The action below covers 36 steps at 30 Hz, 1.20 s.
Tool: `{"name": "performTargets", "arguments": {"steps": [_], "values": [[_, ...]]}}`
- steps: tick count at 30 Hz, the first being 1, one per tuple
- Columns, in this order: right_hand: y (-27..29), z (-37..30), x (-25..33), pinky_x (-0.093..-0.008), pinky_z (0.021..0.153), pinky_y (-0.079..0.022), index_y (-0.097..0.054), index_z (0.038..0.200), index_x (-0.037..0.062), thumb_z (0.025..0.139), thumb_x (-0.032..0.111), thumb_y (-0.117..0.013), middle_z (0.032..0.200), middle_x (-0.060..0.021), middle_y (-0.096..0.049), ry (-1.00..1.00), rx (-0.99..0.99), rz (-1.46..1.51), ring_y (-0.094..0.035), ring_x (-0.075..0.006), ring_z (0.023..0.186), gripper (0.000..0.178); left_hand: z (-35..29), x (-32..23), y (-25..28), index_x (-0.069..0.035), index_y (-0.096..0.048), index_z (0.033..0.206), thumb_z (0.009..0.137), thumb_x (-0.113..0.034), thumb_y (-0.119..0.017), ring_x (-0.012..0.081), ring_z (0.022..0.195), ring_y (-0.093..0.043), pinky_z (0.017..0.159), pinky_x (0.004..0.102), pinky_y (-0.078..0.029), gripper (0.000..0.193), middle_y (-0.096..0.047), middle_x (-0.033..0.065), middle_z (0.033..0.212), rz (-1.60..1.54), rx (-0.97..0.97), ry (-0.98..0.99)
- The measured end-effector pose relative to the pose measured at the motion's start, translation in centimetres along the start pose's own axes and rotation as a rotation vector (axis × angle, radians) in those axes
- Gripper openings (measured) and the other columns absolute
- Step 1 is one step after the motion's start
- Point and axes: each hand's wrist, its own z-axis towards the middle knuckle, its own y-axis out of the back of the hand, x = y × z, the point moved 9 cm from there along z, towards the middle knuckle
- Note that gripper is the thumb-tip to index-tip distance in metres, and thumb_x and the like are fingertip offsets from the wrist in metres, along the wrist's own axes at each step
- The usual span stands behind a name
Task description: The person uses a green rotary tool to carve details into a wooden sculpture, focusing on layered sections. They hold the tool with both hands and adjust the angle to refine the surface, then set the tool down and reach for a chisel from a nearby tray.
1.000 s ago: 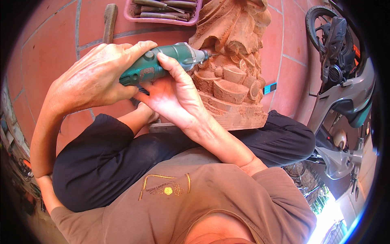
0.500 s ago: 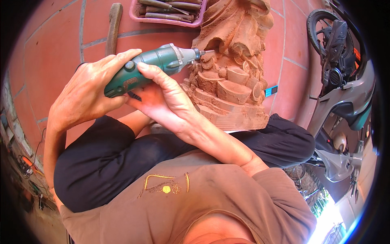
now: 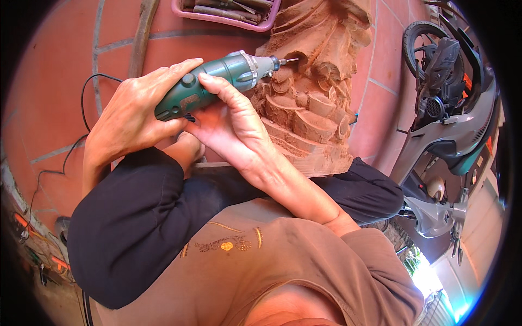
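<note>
Currently gripping green rotary tool (image 3: 225, 68) two-handed: wrapping rear with left hand (image 3: 128, 111), supporting body with right hand (image 3: 234, 130), thumb along casing. Pointing bit (image 3: 291, 60) toward wooden carving (image 3: 312, 122), ahead and right of right hand; cannot tell whether touching. Best, probably, to brace wrists, press lightly, follow hollows, leave black cord (image 3: 83, 106), left of left hand, slack. Beyond both hands, note pink basket (image 3: 270, 23) holding wooden-handled tools (image 3: 223, 13).

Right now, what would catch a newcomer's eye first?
Probably the green power tool left of centre, held by left hand and right hand, its bit pointing toward the brown carving just to its right. Then the pink basket at the top and the grey motorbike far right.
</note>
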Motion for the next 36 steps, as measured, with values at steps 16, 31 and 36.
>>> {"name": "performTargets", "arguments": {"steps": [16,31,36], "values": [[1.6,0.7,1.0,-0.0377,0.1,-0.049,-0.06,0.115,0.0119,0.088,0.013,-0.077,0.112,-0.0033,-0.065,0.094,-0.033,-0.011,-0.061,-0.0177,0.109,0.032,0.2,1.7,-2.1,-0.006,-0.05,0.144,0.064,-0.005,-0.075,0.04,0.117,-0.063,0.098,0.0422,-0.052,0.084,-0.063,0.0212,0.131,-0.063,-0.03,-0.011],[2.1,1.0,1.0,-0.0395,0.1,-0.048,-0.057,0.121,0.0094,0.091,0.018,-0.074,0.119,-0.0058,-0.067,0.123,-0.031,0.011,-0.062,-0.0193,0.112,0.036,0.5,1.6,-2.7,-0.006,-0.048,0.145,0.065,-0.007,-0.075,0.0411,0.115,-0.063,0.095,0.0433,-0.053,0.085,-0.063,0.022,0.129,-0.029,0.018,0.011],[1.9,0.9,1.0,-0.04,0.101,-0.048,-0.057,0.122,0.0091,0.091,0.017,-0.074,0.12,-0.0065,-0.067,0.129,-0.008,0.022,-0.062,-0.0196,0.113,0.036,0.7,1.0,-2.2,-0.008,-0.048,0.146,0.065,-0.007,-0.074,0.042,0.11,-0.065,0.093,0.0442,-0.054,0.085,-0.064,0.0222,0.127,0.009,0.037,0.036]]}}
